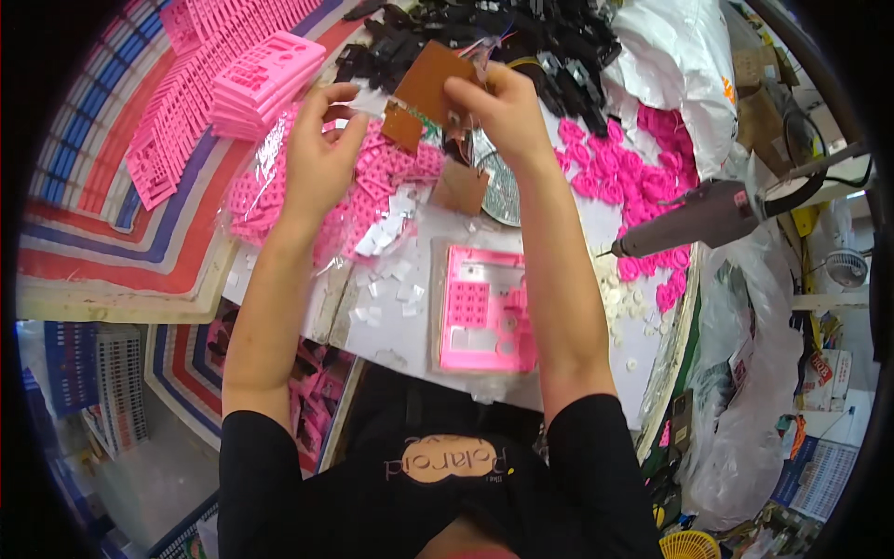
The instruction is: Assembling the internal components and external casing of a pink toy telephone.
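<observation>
A brown circuit board (430, 82) with thin wires at its top edge is pinched between the thumb and fingers of my right hand (507, 112), above the far part of the table. A smaller brown board piece (402, 127) hangs just below it. My left hand (324, 154) is a little left of the boards, fingers bent and apart, with nothing visible in them. Under it lies a clear bag of small pink keypads (372, 172). Nearer me, a pink plastic case (484, 312) with a keypad in it lies on the table, partly hidden by my right forearm.
Stacked pink panels (265, 79) stand at the far left on striped cloth (177, 247). Black parts (559, 56) are piled at the back. Pink pieces (605, 172) spread to the right, below a hanging electric screwdriver (694, 219). White squares (386, 289) lie on the table.
</observation>
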### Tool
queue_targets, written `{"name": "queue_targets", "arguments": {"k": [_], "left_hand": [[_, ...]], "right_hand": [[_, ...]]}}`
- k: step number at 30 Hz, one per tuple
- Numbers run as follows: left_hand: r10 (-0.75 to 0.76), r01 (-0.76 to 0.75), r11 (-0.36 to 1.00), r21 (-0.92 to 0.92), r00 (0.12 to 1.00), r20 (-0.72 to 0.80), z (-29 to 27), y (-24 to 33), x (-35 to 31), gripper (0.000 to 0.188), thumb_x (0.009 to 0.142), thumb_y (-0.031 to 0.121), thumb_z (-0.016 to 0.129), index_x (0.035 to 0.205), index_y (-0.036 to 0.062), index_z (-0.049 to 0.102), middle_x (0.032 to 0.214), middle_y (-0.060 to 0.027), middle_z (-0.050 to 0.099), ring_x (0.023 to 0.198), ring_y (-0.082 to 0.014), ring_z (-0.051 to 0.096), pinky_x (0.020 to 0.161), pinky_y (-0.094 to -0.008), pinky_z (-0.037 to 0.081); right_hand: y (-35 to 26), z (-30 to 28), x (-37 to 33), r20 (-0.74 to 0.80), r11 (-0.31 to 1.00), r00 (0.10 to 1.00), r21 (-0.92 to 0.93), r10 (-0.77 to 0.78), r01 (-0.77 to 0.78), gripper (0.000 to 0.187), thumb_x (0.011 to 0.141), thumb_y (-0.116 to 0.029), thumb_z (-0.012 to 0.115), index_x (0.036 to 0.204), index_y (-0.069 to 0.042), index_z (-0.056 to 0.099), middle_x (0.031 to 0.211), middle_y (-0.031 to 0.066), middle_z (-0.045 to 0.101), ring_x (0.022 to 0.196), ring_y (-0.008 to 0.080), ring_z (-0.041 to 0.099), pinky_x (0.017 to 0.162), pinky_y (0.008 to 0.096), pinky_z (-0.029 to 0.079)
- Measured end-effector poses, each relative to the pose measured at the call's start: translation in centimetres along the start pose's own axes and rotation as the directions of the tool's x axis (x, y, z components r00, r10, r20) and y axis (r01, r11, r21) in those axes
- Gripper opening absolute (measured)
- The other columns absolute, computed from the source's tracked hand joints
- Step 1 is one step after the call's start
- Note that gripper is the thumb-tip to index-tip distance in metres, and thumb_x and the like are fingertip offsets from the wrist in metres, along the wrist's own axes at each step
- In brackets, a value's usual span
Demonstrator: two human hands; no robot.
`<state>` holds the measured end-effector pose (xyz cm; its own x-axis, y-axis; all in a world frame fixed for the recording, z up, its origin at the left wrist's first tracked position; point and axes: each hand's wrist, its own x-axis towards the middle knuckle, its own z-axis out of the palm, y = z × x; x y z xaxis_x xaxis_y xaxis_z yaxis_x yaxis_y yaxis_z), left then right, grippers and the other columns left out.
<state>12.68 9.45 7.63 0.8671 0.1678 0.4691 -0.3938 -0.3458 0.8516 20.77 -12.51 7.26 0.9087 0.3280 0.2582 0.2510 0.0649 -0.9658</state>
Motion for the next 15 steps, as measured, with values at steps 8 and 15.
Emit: {"name": "queue_targets", "arguments": {"k": [8, 15], "left_hand": [[-0.116, 0.373, 0.832, -0.412, 0.842, 0.527, -1.0, 4.3, -2.1, 0.038, 0.099, 0.019, 0.058, 0.129, -0.0044, 0.059, 0.117, -0.0092, 0.067, 0.110, -0.0157, 0.062, 0.098, -0.0316, 0.047], [-0.283, 0.546, 0.660, -0.516, 0.817, 0.502, -0.4, 3.7, -7.2, 0.025, 0.100, 0.017, 0.056, 0.118, 0.0000, 0.063, 0.093, -0.0087, 0.068, 0.069, -0.0129, 0.065, 0.060, -0.0249, 0.054]], "right_hand": [[-4.9, 1.0, -4.8, 0.233, 0.972, 0.972, 0.218, 0.041, -0.093, 0.023, 0.087, -0.019, 0.075, 0.100, -0.001, 0.070, 0.080, 0.0006, 0.068, 0.062, 0.0037, 0.056, 0.055, 0.0200, 0.042], [-4.5, -0.1, -11.0, 0.018, 0.955, 0.996, 0.286, 0.084, -0.085, 0.020, 0.095, -0.018, 0.066, 0.094, 0.002, 0.069, 0.078, 0.0072, 0.070, 0.058, 0.0090, 0.060, 0.050, 0.0223, 0.046]]}}
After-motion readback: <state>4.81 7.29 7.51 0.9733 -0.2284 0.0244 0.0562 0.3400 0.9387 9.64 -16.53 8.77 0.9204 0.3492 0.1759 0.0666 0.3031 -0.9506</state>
